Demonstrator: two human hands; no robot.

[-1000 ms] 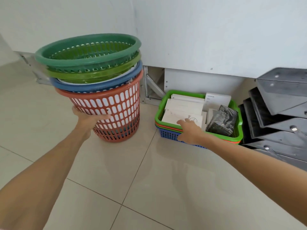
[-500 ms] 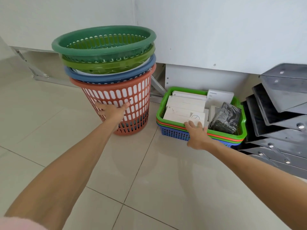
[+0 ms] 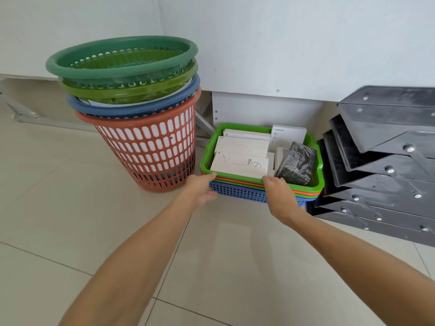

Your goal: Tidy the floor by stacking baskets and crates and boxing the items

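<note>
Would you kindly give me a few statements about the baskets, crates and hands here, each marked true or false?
1. Both hands grip the near edge of the crate stack. True: the left hand is at its left corner, the right hand further right.
2. The top crate is red. False: it is green.
3. The top round basket is dark green. True.
4. The black wrapped packet lies in the orange basket. False: it lies in the top crate, beside the white boxes.
5. The orange basket lies on its side. False: it stands upright on the floor.
</note>
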